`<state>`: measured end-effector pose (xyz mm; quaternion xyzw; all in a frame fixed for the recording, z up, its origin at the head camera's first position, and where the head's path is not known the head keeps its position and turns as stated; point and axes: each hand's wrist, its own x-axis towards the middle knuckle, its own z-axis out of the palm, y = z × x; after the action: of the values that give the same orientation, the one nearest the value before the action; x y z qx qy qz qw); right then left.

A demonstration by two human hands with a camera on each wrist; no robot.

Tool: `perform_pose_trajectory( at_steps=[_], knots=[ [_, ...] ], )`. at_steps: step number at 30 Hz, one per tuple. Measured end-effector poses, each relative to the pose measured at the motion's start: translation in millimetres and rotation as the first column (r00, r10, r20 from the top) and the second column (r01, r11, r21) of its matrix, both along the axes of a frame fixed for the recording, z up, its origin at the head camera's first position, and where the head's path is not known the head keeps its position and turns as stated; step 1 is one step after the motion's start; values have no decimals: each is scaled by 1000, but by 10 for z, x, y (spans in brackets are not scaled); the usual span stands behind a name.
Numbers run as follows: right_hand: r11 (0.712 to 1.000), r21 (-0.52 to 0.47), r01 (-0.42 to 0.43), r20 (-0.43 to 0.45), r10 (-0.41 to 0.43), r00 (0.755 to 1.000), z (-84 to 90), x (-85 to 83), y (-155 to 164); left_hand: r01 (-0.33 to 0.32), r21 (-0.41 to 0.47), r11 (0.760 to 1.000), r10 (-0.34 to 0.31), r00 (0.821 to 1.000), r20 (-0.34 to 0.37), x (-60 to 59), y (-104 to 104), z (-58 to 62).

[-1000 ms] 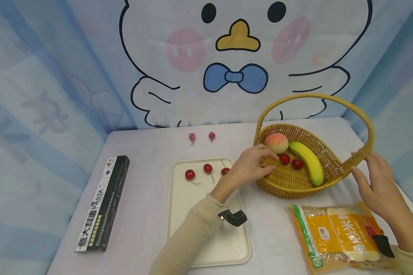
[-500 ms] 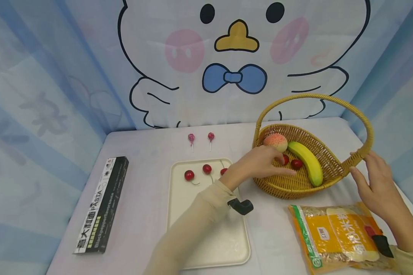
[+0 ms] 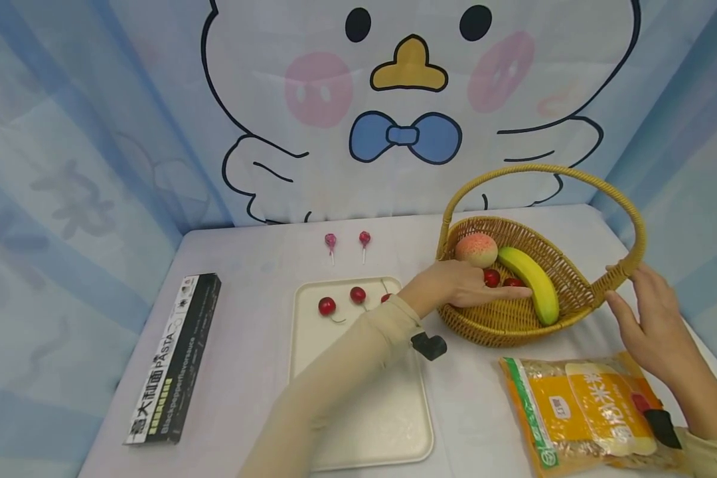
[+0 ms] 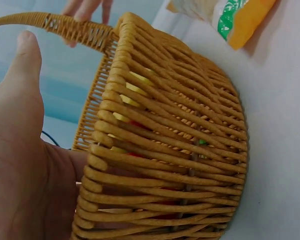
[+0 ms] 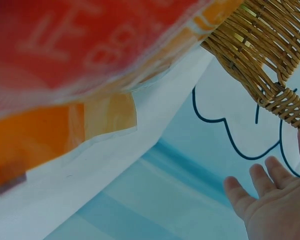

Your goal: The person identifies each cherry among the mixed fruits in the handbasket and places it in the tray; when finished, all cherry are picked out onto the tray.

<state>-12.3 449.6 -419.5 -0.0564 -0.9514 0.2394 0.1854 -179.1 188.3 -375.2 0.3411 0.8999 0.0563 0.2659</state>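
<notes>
A woven wicker basket (image 3: 496,332) with a tall arched handle stands at the right of the table. Inside lie a peach (image 3: 477,250), a banana (image 3: 538,285) and red cherries (image 3: 491,277). My left hand (image 3: 451,282) reaches over the basket's left rim, thumb stretched out straight toward the banana. Its fingers dip inside, mostly hidden by the thumb and, in the left wrist view, by the wicker wall (image 4: 175,130). On the far right, my right hand (image 3: 654,325) holds the handle's base between thumb and index finger; the other fingers extend loosely in the right wrist view.
A cream tray (image 3: 364,398) with several stemmed cherries (image 3: 327,306) lies left of the basket, under my left forearm. Two lollipops (image 3: 330,240) lie behind it. A black pasta box (image 3: 173,358) is at the left, an orange food bag (image 3: 585,405) at front right.
My left hand has moved right and further into the basket, its thumb swinging out straight toward the banana. The right hand stays at the handle's base.
</notes>
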Motion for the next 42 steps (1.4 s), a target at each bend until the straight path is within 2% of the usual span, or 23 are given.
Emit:
perform_pose_trajectory(
  at_steps=[4, 12, 20, 24, 27, 29, 33, 37, 42],
  knots=[
    [1000, -2, -3, 3, 3, 1000, 10, -9, -9, 27, -10, 1000, -27, 999, -37, 30, -15, -21],
    [1000, -6, -15, 2, 15, 1000, -2, -16, -16, -3, 18, 1000, 4, 998, -61, 81, -77, -54],
    [1000, -9, -22, 3, 22, 1000, -2, -28, -21, 21, 26, 999, -20, 999, -32, 66, -102, -69],
    [1000, -6, -15, 15, 15, 1000, 2, -37, -28, 89, 107, 990, -89, 996, 1, -23, -139, -63],
    [1000, -5, -13, 19, 13, 1000, 10, -43, -30, 165, 224, 960, -169, 986, -6, -111, -206, -51],
    [1000, -4, -14, 21, 14, 1000, 14, -45, -29, 213, 307, 928, -215, 976, -26, -154, -263, -40],
    [1000, 6, -3, 20, 2, 1000, 13, -44, -33, 274, 434, 858, -266, 961, -80, -180, -377, -18],
    [1000, 22, 10, 4, -10, 1000, 2, -34, -33, 287, 507, 813, -253, 958, -137, -133, -463, -26],
    [1000, 24, 7, -15, -7, 1000, -7, -14, -13, 280, 552, 786, -200, 959, -201, -46, -532, -37]
  ],
)
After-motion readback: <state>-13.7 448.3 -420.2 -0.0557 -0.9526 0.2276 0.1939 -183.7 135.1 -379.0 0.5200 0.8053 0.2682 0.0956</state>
